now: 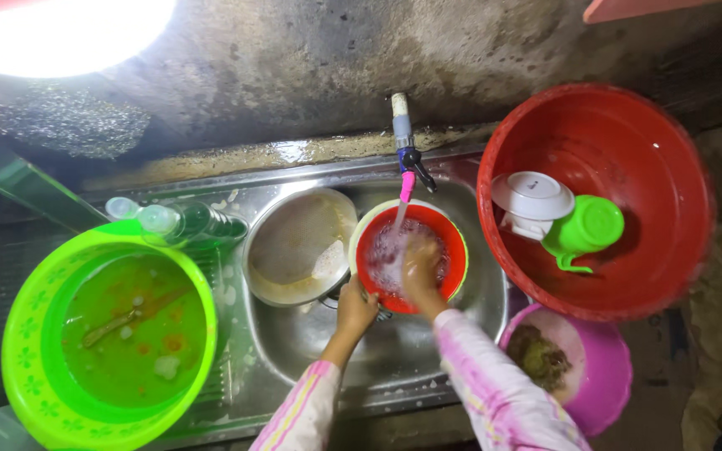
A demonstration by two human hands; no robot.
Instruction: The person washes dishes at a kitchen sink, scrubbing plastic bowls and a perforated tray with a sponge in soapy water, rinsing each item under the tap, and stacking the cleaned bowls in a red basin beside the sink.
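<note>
at the far left a bright green basin (pixel 18 334) sits on the draining side of the metal sink (pixel 294 342), full of cloudy water with food scraps and what looks like a spoon (pixel 110 327) lying in it. just behind its rim lie clear bottles (pixel 185 224) with pale caps, on their sides against the sink edge. next, inside the sink bowl, a metal pot (pixel 298 246) stands tilted, with a yellowish film over its inside. the left hand (pixel 355 307) reaches up from a pink striped sleeve and is closed on the near left rim of a red plate (pixel 453 250), fingers curled around the edge. the plate sits in the sink just right of the pot, touching it or nearly so, directly under the tap (pixel 404 138). a thin stream of water falls from the tap onto the plate's middle, which is covered in foam. the right hand (pixel 421 269) lies flat inside the plate, pressed on the soapy surface; it is blurred, so whether it holds a sponge cannot be told. to the right, beside the sink, a big red basin (pixel 628 284) holds an upturned white bowl (pixel 532 195) and a green cup (pixel 587 227) lying on its side, touching each other. below it, a pink basin (pixel 607 372) holds a dark clump of scraps (pixel 538 357).
</note>
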